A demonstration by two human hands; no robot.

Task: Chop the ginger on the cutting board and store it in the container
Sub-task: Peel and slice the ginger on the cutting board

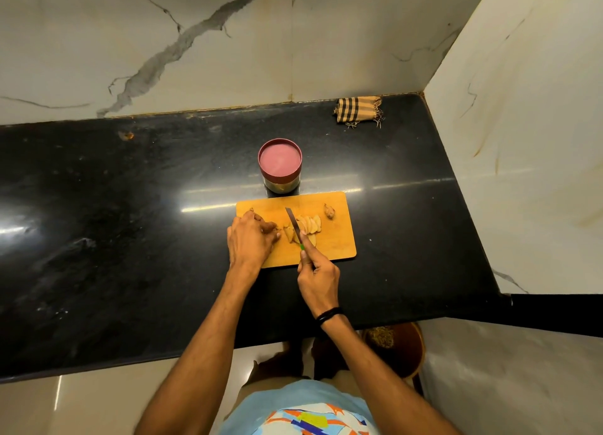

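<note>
Left hand [250, 239] pinches ginger [288, 234] just beside the knife [292, 223] the right hand [318, 281] grips; one slip could nick fingertips.

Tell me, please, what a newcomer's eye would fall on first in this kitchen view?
The bright wooden cutting board stands out at the middle of the dark counter, where the right hand holds a knife among pale ginger slices while the left hand holds down the uncut ginger. Just behind the board stands the container with its pink lid on, and a checked cloth lies in the far right corner.
</note>
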